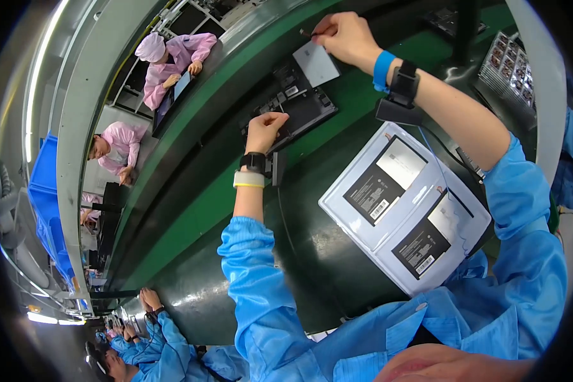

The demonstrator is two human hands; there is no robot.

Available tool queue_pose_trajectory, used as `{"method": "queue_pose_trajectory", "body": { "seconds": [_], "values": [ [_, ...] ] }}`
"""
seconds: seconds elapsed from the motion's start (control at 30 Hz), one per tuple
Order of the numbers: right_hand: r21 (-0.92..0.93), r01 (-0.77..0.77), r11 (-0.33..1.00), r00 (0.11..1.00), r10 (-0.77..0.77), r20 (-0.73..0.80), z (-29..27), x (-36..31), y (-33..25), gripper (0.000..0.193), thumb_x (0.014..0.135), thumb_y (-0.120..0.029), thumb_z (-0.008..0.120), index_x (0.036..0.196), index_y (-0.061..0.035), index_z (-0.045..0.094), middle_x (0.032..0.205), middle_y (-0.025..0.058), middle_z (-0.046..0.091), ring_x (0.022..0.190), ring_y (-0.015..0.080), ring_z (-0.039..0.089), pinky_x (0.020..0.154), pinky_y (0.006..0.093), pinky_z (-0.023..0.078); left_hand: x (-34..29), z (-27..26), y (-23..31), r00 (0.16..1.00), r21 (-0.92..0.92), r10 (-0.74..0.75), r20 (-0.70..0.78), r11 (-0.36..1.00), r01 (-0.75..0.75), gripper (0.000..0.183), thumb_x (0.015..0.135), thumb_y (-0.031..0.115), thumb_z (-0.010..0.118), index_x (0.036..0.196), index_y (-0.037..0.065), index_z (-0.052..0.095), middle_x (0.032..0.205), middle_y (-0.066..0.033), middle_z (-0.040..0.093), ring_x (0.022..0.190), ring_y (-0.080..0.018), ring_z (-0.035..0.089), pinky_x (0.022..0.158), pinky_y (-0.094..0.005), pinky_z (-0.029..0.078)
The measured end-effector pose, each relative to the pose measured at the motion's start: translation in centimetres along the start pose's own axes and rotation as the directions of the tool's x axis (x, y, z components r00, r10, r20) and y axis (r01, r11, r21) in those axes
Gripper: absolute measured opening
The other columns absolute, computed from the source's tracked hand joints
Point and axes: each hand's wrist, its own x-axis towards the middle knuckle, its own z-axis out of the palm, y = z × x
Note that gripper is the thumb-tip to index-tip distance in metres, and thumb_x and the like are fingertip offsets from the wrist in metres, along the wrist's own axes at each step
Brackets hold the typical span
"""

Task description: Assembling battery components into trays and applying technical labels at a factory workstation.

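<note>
An open laptop base [302,114], dark with its inner parts showing, lies on the green conveyor belt. Over its far right corner is a flat silver battery [316,64], tilted; I cannot tell whether it touches the base. My right hand [347,39] is closed just beyond the battery, pinching a thin dark lead [306,33] whose small end sticks out to the left. At the near left edge of the base, my left hand [267,132] is closed, thumb and fingertips pressed together. Whatever lies between those fingertips is too small to make out.
A white tray [337,205] with two flat black-and-silver batteries [420,245] stands close to me on the right. Beyond it is a metal rack of small parts [508,67]. Another dark unit [455,22] sits farther along the belt. Co-workers in pink [172,60] and blue [162,337] work at left.
</note>
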Motion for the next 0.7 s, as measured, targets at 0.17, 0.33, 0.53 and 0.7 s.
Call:
{"method": "queue_pose_trajectory", "body": {
  "seconds": [0.17, 0.33, 0.53, 0.7],
  "values": [
    [0.142, -0.038, 0.989, 0.984, 0.013, 0.175, 5.8, -1.8, 2.3, 0.019, 0.077, -0.009, 0.076, 0.094, -0.0008, 0.076, 0.084, 0.0147, 0.076, 0.078, 0.0267, 0.073, 0.076, 0.0352, 0.057, -2.8, -2.2, 0.9, 0.977, 0.060, 0.209, -0.033, 0.977, -0.206, 0.020, 0.089, 0.023, 0.081, 0.096, 0.004, 0.078, 0.075, 0.0071, 0.064, 0.063, -0.0021, 0.049, 0.057, -0.0201, 0.037],
    [0.193, -0.032, 0.981, 0.928, -0.043, 0.370, 9.6, -3.0, 3.7, 0.019, 0.078, -0.008, 0.077, 0.094, 0.0015, 0.074, 0.087, 0.0158, 0.076, 0.080, 0.0264, 0.073, 0.077, 0.0355, 0.058, -3.6, -5.5, -0.4, 0.927, 0.146, 0.374, -0.034, 0.919, -0.366, 0.021, 0.088, 0.018, 0.082, 0.097, 0.000, 0.078, 0.097, 0.0004, 0.071, 0.083, -0.0048, 0.059, 0.074, -0.0214, 0.047],
    [0.153, 0.086, 0.984, 0.897, -0.143, 0.417, 10.7, -3.1, 5.8, 0.018, 0.083, -0.005, 0.076, 0.097, 0.0039, 0.069, 0.089, 0.0161, 0.076, 0.079, 0.0238, 0.073, 0.073, 0.0342, 0.057, -4.8, -9.0, -3.5, 0.912, 0.677, 0.409, -0.004, 0.673, -0.299, 0.121, 0.057, 0.026, 0.098, 0.157, 0.007, 0.032, 0.154, -0.0203, 0.041, 0.141, -0.0333, 0.045, 0.104, -0.0437, 0.053],
    [0.213, 0.058, 0.975, 0.865, -0.156, 0.476, 11.3, -3.2, 5.9, 0.015, 0.080, -0.004, 0.077, 0.091, 0.0033, 0.070, 0.084, 0.0162, 0.074, 0.081, 0.0264, 0.073, 0.076, 0.0357, 0.057, -4.9, -8.8, -3.3, 0.963, 0.458, 0.247, 0.106, 0.848, -0.268, 0.131, 0.052, 0.014, 0.099, 0.161, 0.010, 0.026, 0.149, -0.0207, 0.046, 0.138, -0.0330, 0.048, 0.106, -0.0452, 0.053]
  ]
}}
